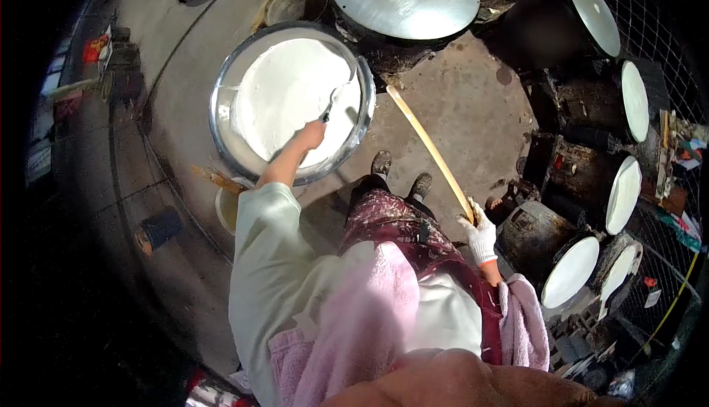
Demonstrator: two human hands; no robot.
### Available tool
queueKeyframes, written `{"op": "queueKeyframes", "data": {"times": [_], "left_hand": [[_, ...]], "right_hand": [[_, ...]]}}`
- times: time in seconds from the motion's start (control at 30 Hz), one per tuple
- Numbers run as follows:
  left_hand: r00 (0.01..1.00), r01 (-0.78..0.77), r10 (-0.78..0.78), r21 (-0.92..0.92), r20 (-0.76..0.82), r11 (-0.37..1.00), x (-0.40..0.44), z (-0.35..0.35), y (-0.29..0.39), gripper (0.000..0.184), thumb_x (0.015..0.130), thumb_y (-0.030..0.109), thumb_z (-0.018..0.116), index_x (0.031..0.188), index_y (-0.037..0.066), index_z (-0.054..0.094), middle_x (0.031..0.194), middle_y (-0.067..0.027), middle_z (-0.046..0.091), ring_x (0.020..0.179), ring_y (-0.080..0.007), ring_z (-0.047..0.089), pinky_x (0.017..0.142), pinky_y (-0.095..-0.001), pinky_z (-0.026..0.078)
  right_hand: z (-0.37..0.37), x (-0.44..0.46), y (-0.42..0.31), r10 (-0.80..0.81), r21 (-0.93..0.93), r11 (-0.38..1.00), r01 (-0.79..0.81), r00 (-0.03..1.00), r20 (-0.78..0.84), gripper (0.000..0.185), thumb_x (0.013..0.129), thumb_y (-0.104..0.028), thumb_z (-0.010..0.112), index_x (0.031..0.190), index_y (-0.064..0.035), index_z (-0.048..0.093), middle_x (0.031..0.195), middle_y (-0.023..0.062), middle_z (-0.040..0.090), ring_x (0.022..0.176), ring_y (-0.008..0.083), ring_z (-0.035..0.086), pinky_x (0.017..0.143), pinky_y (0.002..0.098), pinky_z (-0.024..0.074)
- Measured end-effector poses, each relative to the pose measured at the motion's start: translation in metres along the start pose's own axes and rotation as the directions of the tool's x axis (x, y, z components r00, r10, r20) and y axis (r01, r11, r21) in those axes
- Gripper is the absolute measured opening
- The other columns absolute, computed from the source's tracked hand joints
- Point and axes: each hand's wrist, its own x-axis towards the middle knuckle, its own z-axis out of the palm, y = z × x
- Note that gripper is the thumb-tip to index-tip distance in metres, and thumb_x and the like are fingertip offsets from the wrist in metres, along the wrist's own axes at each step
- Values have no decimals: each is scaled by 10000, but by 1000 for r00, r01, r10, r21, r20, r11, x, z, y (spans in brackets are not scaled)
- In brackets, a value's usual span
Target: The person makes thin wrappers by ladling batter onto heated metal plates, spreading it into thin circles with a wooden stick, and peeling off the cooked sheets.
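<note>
My bare left hand (313, 134) is closed around the dark handle of a ladle (334, 97). The ladle's bowl dips into a smooth white batter-like mass (284, 86), which fills much of a wide metal basin (224, 145). At my right side, my right hand (478, 231), in a white knit glove, grips one end of a long flat wooden stick (428, 145). The stick slants away over the floor, its far end near the basin's right rim. What the gloved fingers look like on the underside is hidden.
A large round metal plate (402, 1) on a dark drum stands ahead. Several blackened drums with round pale tops, such as this one (570, 272), curve along my right. A bucket (295, 2) stands behind the basin, another (227, 211) by my left arm. Wire mesh (650, 23) borders the right.
</note>
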Motion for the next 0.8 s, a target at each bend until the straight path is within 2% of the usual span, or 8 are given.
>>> {"op": "queueKeyframes", "data": {"times": [0.07, 0.13, 0.27, 0.33, 0.43, 0.63, 0.73, 0.8], "left_hand": [[979, 193, -130, -525, 155, 829, -12, 33, -16, 368, 1003, 314, 397, 937, -28, 518, 631, -74, 481, 487, -196, 434, 464, -351, 375], [968, 243, -61, -856, 242, 456, -50, 45, -4, 352, 1011, 297, 404, 879, -5, 529, 581, -37, 428, 451, -161, 382, 432, -315, 333], [959, 281, -59, -959, 279, 25, -92, 91, 27, 296, 1009, 318, 435, 917, 47, 508, 588, 3, 369, 413, -108, 301, 417, -268, 273], [975, 215, 39, -890, 218, -402, -103, 119, 46, 287, 1002, 332, 462, 939, 59, 528, 593, 22, 383, 396, -83, 296, 429, -252, 265], [978, 123, 207, -688, -40, -715, -108, 146, 78, 278, 1005, 330, 459, 974, 69, 550, 603, 62, 394, 380, -41, 288, 456, -227, 265], [981, -25, 113, -673, -161, -740, -174, 84, 118, 267, 1029, 296, 411, 1022, 57, 530, 607, 99, 361, 350, -20, 231, 461, -196, 260], [927, -62, 211, -682, -310, -729, -239, 16, 131, 312, 1042, 305, 358, 1063, 44, 529, 617, 85, 369, 340, -18, 251, 456, -193, 274], [882, -322, 138, -789, -451, -523, -286, -35, 147, 316, 1037, 290, 364, 1064, 34, 548, 638, 57, 386, 333, -34, 256, 448, -206, 255]], "right_hand": [[-1, 7, -12, -48, -10, 999, 49, 995, 89, 647, 799, -287, 755, 1360, -83, 505, 1247, 103, 629, 1101, 145, 619, 921, 268, 470], [5, 15, -1, -76, 90, 994, 60, 981, 178, 622, 847, -338, 694, 1383, -107, 477, 1255, 146, 607, 1127, 219, 614, 917, 297, 473], [10, 21, -27, -121, -142, 974, 178, 933, 339, 573, 916, -417, 554, 1406, -142, 443, 1241, 189, 584, 1125, 347, 572, 915, 376, 466], [19, 23, -34, 21, -209, 975, 75, 907, 421, 570, 913, -381, 581, 1401, -117, 452, 1255, 180, 587, 1150, 292, 588, 940, 341, 453], [21, 20, -20, -43, -38, 997, 68, 888, 457, 555, 914, -347, 597, 1389, -91, 467, 1273, 173, 585, 1178, 216, 580, 959, 298, 431], [2, 14, -27, -115, -34, 988, 153, 853, 509, 529, 912, -240, 599, 1395, -79, 457, 1351, 128, 541, 1206, 139, 538, 996, 266, 401], [-19, 6, -71, -244, 45, 966, 254, 842, 481, 543, 891, -155, 633, 1397, -75, 455, 1369, 113, 530, 1202, 135, 534, 1009, 269, 400], [-25, 7, -84, -423, 219, 905, 364, 820, 385, 577, 874, -181, 668, 1410, -162, 457, 1292, 152, 586, 1145, 177, 589, 976, 285, 434]]}}
